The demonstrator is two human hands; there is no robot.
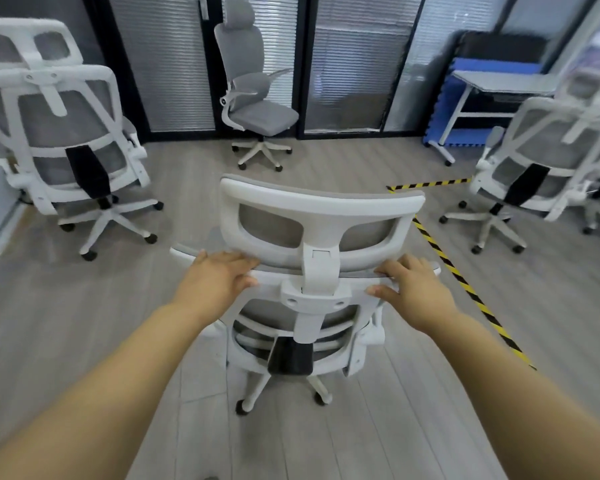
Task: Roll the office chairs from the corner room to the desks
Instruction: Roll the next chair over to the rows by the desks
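Blurring at the right edge smears a chair (541,161) there. My left hand (219,277) and right hand (409,289) clasp the top rail of the nearest chair (312,306), backrest facing me, fingers curled over.

Grey plank floor (66,323) with hazard tape (465,282), glass partitions with blinds (167,64), seemingly a desk (499,83) far right.

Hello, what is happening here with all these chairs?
A person stands behind a white mesh office chair, left hand and right hand resting on the top edge of its backrest. It stands on the wood floor, beside yellow-black floor tape. Three similar chairs stand around, one by the glass wall.
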